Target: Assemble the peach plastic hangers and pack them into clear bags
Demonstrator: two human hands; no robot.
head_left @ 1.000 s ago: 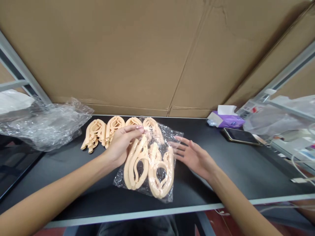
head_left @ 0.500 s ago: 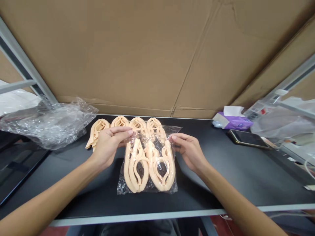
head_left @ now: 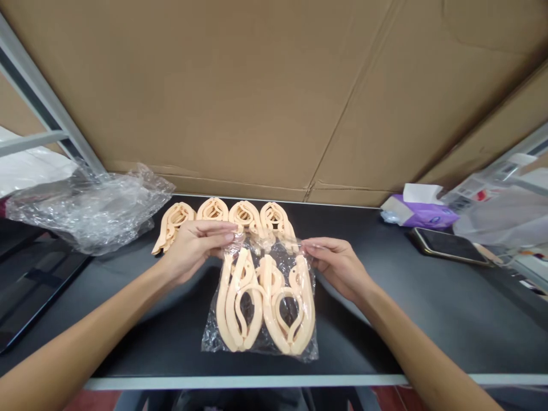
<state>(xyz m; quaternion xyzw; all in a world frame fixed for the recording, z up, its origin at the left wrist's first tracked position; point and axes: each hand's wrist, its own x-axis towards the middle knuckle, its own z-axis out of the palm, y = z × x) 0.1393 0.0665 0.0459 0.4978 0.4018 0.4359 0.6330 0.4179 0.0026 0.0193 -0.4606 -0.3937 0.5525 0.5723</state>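
A clear plastic bag [head_left: 262,337] holding peach-coloured folding hangers [head_left: 265,299] hangs over the black table. My left hand [head_left: 194,248] pinches the bag's top left corner. My right hand [head_left: 338,265] pinches its top right corner. Both hands are closed on the bag's mouth, with the bag stretched between them. Behind the bag, a row of loose peach hangers [head_left: 214,216] lies on the table near the back.
The black table [head_left: 406,319] has a grey front edge. Crumpled clear plastic [head_left: 89,205] lies at the left. A purple tissue pack [head_left: 422,214] and a phone [head_left: 449,246] sit at the right. A cardboard wall [head_left: 257,91] closes the back.
My right hand, open and apart from the bag a second ago, has closed on its top right corner. The bag has been squared up and pulled slightly toward me.
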